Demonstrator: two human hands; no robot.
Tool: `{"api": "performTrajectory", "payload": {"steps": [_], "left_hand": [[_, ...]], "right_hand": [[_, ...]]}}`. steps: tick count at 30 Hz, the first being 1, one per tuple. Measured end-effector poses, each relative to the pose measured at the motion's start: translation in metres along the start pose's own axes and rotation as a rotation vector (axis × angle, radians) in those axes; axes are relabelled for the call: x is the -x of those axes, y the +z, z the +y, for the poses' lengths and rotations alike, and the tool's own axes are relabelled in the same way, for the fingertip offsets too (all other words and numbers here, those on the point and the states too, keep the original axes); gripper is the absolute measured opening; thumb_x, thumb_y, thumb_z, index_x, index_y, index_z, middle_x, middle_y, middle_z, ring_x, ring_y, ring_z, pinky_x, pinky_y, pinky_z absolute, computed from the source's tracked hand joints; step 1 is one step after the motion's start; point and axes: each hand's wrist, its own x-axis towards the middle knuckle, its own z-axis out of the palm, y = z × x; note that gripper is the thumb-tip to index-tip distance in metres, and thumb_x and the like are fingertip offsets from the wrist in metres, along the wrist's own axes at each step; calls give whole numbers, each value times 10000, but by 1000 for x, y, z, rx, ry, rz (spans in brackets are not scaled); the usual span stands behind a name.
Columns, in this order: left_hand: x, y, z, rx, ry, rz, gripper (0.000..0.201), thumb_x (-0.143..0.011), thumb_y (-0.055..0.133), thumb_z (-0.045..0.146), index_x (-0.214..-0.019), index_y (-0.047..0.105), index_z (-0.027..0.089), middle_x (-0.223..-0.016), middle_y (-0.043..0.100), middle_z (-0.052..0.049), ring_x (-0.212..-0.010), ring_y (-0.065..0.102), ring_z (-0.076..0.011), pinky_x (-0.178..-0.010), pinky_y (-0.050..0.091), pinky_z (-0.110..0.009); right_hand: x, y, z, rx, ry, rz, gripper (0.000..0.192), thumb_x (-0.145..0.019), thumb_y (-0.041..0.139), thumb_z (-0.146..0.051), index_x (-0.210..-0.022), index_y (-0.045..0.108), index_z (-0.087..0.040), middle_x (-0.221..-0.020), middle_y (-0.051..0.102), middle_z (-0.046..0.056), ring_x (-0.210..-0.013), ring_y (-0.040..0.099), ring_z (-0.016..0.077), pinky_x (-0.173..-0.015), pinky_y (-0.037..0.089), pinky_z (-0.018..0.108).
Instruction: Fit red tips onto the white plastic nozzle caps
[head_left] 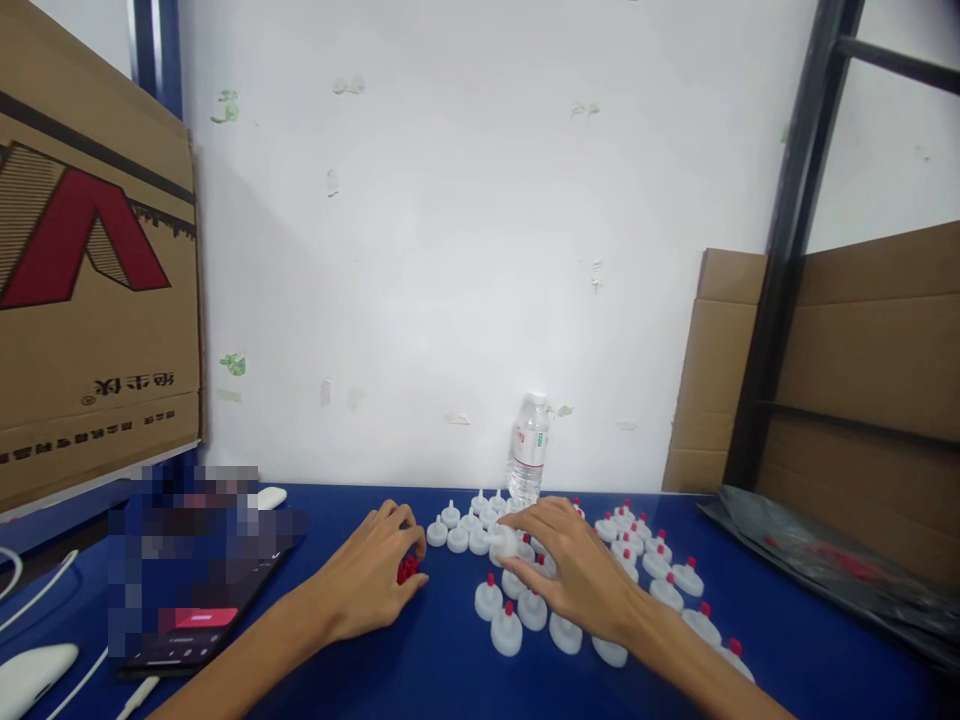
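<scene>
My left hand is curled over a small cluster of red tip caps on the blue table, fingers and thumb around them. Between the thumb and fingers of my right hand is a white plastic nozzle cap, tilted with its narrow tip toward the left. Several white nozzle caps without red tips stand just left of and behind that hand. Around and in front of it are several white nozzle caps with red tips, upright on the table. My right hand hides some of them.
A clear water bottle stands against the white wall. On the left lie a phone, white cables and a white device, below a large cardboard box. A dark plastic bag lies at the right edge, near cardboard sheets.
</scene>
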Motion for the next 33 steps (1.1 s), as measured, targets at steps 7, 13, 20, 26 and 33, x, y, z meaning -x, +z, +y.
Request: {"api": "performTrajectory", "payload": {"steps": [7,13,20,26,33], "left_hand": [[1,3,-2,-9,-6,-16,125,-856,637,268,-956,691,216,-1096,617,-74,-1047,542,-296,-896,435,-430],[-1,11,-4,-6,-8,-14,113,-881,568,183,-866,678,207,-1037,631,-65,-1002,547,-274,-851,427,-402],[-2,14,-4,8,15,-7,125,-884,552,168,-861,668,209,-1020,637,-51,-980,552,-250,-847,425,-382],[0,11,-6,-11,6,24,101,-860,583,186,-880,679,205,-1031,636,-71,-987,548,-277,-828,434,-399],[-2,13,-2,-5,31,47,112,-877,564,156,-885,662,209,-1003,656,-64,-987,569,-266,-839,441,-389]], "right_hand": [[0,4,-3,-12,-5,-18,296,-920,687,-302,-1205,643,-232,-1019,724,51,-960,648,243,-982,432,461],[3,8,-1,-10,-3,-29,308,-922,688,-320,-1215,642,-237,-1039,722,48,-972,644,241,-1016,407,472],[3,8,-2,-10,-20,-54,293,-918,691,-310,-1198,645,-238,-1041,727,40,-968,650,228,-1030,404,456],[3,8,-3,15,-26,-45,304,-918,690,-308,-1210,643,-242,-1043,728,36,-980,653,222,-1031,418,447],[3,8,-4,-3,-27,-58,285,-928,673,-311,-1202,640,-237,-1070,722,49,-1011,642,238,-1014,426,449]]}}
